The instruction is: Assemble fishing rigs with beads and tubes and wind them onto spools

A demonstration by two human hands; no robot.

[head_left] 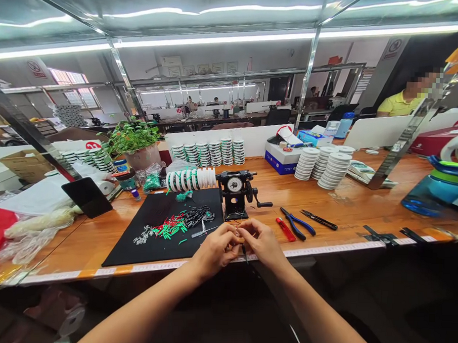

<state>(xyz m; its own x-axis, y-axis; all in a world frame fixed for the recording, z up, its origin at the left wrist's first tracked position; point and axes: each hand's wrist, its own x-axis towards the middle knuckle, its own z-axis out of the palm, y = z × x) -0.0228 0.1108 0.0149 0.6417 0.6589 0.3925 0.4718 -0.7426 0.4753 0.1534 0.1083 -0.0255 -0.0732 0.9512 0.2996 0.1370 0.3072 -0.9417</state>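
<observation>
Small dark piece point(244, 249) is being pinched between left hand point(220, 246) and right hand point(259, 239) at the near table point(364, 210) edge; both hands are being kept curled, fingertips nearly meeting. Most of the piece is being covered by fingers, shape not being made out. Co-worker's yellow shirt point(399, 105), between 1 and 2 o'clock from the hands, is being partly cut off by a white divider point(378, 131). Counts: one pair of blue-handled pliers point(298, 225), one red tool point(285, 229) and one black tool point(320, 219) are being seen between 2 and 3; three stacks of white spools point(332, 171) are being seen between 1 and 2, six stacks of green-wound spools point(214, 153) at 11. Red, green, black and white bits on the black mat point(129, 245) at 9 are being heaped too densely for counting. Way ahead at 12 is being blocked by a black winder point(234, 184), its spool row point(192, 179) being carried toward 10-11. Also being noted: blue-and-white box point(280, 158) at 1, potted plant point(139, 147) past 10, dark tablet point(87, 198) past 9.
</observation>
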